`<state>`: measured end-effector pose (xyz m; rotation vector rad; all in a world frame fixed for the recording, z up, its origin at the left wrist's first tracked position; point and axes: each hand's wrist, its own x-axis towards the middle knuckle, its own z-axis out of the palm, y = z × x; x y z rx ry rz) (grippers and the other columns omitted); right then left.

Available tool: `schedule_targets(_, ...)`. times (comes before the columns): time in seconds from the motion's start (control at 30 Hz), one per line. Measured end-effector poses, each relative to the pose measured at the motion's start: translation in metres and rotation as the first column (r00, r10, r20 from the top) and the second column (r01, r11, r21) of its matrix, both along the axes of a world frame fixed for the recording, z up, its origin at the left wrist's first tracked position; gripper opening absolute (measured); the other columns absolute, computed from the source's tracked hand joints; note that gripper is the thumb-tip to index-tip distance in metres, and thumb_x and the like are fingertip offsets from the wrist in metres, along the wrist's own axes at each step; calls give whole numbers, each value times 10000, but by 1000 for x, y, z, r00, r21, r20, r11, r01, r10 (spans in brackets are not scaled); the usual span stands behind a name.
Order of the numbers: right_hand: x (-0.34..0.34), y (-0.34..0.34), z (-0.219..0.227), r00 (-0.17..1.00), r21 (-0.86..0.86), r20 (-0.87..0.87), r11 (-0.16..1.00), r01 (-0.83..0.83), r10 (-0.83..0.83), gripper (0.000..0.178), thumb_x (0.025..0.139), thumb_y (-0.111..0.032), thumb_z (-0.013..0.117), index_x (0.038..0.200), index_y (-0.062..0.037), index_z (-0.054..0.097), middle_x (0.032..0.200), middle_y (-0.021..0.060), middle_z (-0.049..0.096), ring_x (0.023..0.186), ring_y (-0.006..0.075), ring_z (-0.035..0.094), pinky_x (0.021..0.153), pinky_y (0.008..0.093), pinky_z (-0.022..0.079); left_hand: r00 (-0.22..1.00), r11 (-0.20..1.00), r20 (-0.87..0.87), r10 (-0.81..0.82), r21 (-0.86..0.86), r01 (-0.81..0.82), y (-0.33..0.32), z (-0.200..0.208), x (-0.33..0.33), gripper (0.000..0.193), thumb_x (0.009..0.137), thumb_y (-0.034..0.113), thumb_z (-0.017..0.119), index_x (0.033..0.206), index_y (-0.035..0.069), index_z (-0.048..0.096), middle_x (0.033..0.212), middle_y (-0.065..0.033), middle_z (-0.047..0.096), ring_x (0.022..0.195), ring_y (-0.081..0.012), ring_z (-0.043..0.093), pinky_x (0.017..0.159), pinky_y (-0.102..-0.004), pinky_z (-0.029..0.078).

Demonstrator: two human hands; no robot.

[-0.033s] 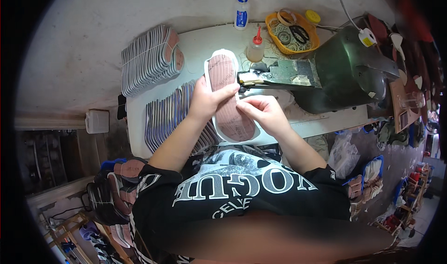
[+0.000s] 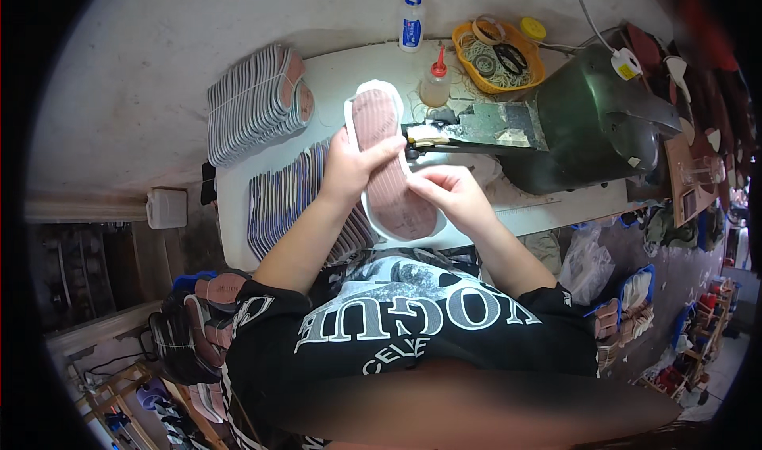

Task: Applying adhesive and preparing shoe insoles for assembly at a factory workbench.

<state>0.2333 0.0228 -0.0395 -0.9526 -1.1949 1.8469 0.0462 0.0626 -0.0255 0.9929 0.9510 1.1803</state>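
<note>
A pinkish-brown shoe insole [image 2: 386,202] with a white rim stands out over the white table, its toe end pointing away from me. My left hand [image 2: 354,163] grips it from the left side, thumb lying across its face. On the right edge, around mid-length, my right hand [image 2: 446,191] has thumb and forefinger pinched together at the white rim. The end of a dark green machine's narrow arm [image 2: 476,126] sits just to the right of the insole, close to my left thumb. Whether the insole touches the machine, I cannot tell.
Tied insole stacks [image 2: 252,105] stand at the far left; a striped row of insoles [image 2: 287,200] lies nearer. Beyond are a red-tipped squeeze bottle [image 2: 435,89], a blue-labelled white bottle [image 2: 411,31] and a yellow basket [image 2: 474,75] of cords. The machine's green body [image 2: 583,125] fills the right.
The insole has shifted slightly up and left, tilting a little. My right fingers sit slightly farther right, still at its edge.
</note>
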Motion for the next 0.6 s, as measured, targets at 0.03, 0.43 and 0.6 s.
schedule_targets(0.03,3,-3,-2,1000,3,-3,1000,1,-1,234,894,-175,648,1017,23,667,905,15,665,806,54,574,744,223,456,1000,1000,-3,-1,3,1,8,-2,-1,270,761,40,716,1001,-19,607,885,-48,644,785,-112,614,712,-269,508)
schedule_targets(0.43,9,-20,-25,952,-126,-136,958,256,-273,263,912,-167,617,1082,34,644,974,54,677,849,76,599,792,236,466,992,994,-118,-42,92,54,76,-47,30,387,775,64,703,1113,-41,546,1012,-100,639,866,-170,636,767,-288,524)
schedule_targets(0.6,7,-20,-27,943,-172,-170,951,259,-287,297,901,-184,635,1091,44,625,986,80,672,835,109,631,765,247,496,993,997,-89,-80,11,81,84,-49,33,307,805,88,682,1064,-43,583,934,-87,661,805,-144,635,724,-279,523)
